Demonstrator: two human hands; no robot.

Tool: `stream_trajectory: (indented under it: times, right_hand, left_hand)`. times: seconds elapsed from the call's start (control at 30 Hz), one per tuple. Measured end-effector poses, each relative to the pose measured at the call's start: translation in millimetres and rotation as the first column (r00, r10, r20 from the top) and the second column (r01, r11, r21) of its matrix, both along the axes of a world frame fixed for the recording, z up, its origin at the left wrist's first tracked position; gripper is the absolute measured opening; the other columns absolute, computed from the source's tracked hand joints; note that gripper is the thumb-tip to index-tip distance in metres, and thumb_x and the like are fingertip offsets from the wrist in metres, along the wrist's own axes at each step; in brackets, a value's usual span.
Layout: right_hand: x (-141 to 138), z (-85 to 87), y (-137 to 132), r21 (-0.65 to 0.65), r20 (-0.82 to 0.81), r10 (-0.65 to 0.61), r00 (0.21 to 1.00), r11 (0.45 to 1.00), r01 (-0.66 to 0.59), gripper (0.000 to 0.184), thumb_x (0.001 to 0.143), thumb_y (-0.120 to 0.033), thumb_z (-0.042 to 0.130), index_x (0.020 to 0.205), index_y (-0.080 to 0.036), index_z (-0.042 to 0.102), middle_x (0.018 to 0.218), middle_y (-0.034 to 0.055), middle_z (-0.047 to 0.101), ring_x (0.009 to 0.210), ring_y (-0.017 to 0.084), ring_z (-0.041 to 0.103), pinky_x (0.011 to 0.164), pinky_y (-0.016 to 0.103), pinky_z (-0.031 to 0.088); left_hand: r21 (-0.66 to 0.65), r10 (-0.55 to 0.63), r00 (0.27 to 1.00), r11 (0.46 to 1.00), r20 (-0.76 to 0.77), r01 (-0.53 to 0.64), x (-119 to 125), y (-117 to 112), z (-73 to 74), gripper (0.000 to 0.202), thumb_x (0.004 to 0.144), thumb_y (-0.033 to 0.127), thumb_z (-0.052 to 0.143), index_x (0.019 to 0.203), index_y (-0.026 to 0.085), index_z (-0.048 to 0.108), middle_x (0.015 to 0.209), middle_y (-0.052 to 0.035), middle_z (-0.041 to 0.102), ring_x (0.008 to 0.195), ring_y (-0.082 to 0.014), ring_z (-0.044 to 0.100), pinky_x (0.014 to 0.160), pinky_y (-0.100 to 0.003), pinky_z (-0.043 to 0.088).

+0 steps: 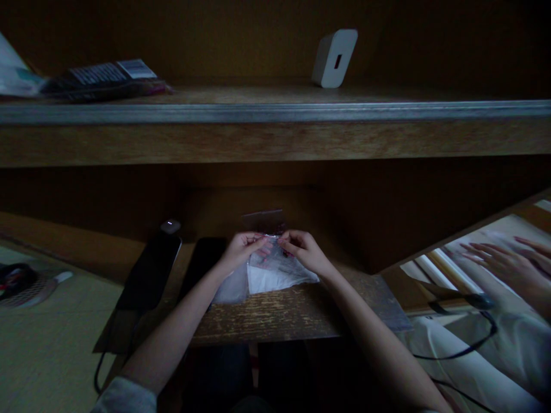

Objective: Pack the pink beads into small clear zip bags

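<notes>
In the head view, my left hand [237,251] and my right hand [306,251] are close together above the desk. The fingers of each pinch the upper edge of a small clear plastic bag [272,259]. What the bag holds cannot be made out. Beneath it lies a white sheet [275,280], thin and crumpled, with another clear plastic bag [231,289] to its left. Small dark red pieces [280,228] show just behind my right fingers. A dark phone-like slab [202,258] rests left of my left hand.
Farther left are a black flat device [150,269] and a small white case [170,226] with lit dots. A shelf [275,140] crosses above my hands, bearing a white charger [336,60] and a dark packet [103,77]. At right, another person's hand [503,264] is blurred near cables [477,341].
</notes>
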State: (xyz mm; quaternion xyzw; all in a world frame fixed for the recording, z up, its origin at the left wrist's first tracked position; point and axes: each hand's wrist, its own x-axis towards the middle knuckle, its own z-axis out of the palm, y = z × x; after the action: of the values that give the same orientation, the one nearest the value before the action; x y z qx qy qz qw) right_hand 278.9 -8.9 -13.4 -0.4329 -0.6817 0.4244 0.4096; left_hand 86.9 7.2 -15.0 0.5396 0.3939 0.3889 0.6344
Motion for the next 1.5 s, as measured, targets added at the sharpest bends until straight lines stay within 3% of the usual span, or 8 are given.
stream_trajectory:
  times: [0.27,0.57,0.73,1.1,1.23,1.33,1.5]
  right_hand:
    - [-5,3.5,-6,0.048,0.018,-0.005,1.0,0.999,0.004,0.027,0.084,-0.041,0.055,0.082,-0.015,0.063,0.075,0.0035,0.062,0.067,0.013,0.054,0.062,0.024,0.042]
    - [-7,7.9,-13,0.13,0.165,0.013,0.986,0.991,-0.034,0.028,0.086,-0.039,0.052,0.075,-0.015,0.063,0.068,0.0019,0.061,0.06,0.012,0.052,0.057,0.023,0.039]
    - [-9,7.0,-14,0.167,0.244,-0.005,0.97,0.985,-0.038,0.029,0.088,-0.039,0.05,0.079,-0.016,0.065,0.073,0.0028,0.064,0.063,0.013,0.054,0.061,0.023,0.039]
    - [3,3.1,-9,0.219,0.282,-0.118,0.952,0.974,0.056,0.036,0.086,-0.044,0.051,0.069,-0.015,0.063,0.058,0.0018,0.059,0.051,0.011,0.048,0.051,0.023,0.034]
    - [5,3.3,-8,0.188,0.251,-0.091,0.964,0.981,0.044,0.035,0.085,-0.044,0.053,0.07,-0.015,0.064,0.062,0.0031,0.063,0.054,0.012,0.053,0.053,0.023,0.037]
    - [5,2.1,-7,0.153,0.198,-0.08,0.977,0.987,0.05,0.034,0.084,-0.044,0.054,0.07,-0.015,0.064,0.063,0.0036,0.064,0.056,0.013,0.055,0.053,0.023,0.038]
    - [5,1.1,-6,0.061,0.095,-0.046,0.994,0.997,0.04,0.033,0.082,-0.043,0.058,0.069,-0.014,0.065,0.062,0.0041,0.064,0.055,0.013,0.055,0.052,0.023,0.04]
  left_hand:
    - [0.151,0.113,0.993,0.983,-0.043,-0.105,2,-3,-1.7,0.036,0.071,0.048,0.067,0.075,0.012,0.065,0.06,-0.0027,0.066,0.051,-0.014,0.061,0.047,-0.025,0.052]
    - [0.2,-0.025,0.996,0.979,-0.084,0.042,-1,-5,0.6,0.031,0.065,0.04,0.074,0.079,0.013,0.067,0.072,-0.0046,0.068,0.058,-0.0132,0.062,0.054,-0.025,0.053]
    - [0.265,-0.034,0.994,0.962,-0.105,0.061,-2,-4,-0.7,0.025,0.069,0.036,0.071,0.072,0.012,0.066,0.066,-0.0031,0.066,0.056,-0.0119,0.061,0.053,-0.022,0.05]
    - [0.167,-0.035,0.993,0.984,-0.116,0.055,-1,-2,-8.1,0.035,0.079,0.044,0.06,0.096,0.014,0.069,0.075,-0.0071,0.073,0.065,-0.0189,0.068,0.058,-0.03,0.056]
    - [0.26,-0.029,0.986,0.963,-0.167,0.072,-3,-1,-5.0,0.033,0.08,0.043,0.059,0.093,0.015,0.07,0.08,-0.0078,0.074,0.072,-0.0208,0.069,0.066,-0.032,0.056]
    - [0.321,-0.037,0.981,0.942,-0.188,0.098,-6,1,-1.7,0.032,0.082,0.04,0.057,0.097,0.016,0.07,0.096,-0.0089,0.072,0.087,-0.022,0.068,0.08,-0.035,0.053]
    - [0.333,-0.093,0.972,0.929,-0.217,0.163,-9,1,4.5,0.028,0.084,0.037,0.055,0.098,0.018,0.071,0.104,-0.0074,0.071,0.097,-0.0214,0.066,0.09,-0.036,0.049]
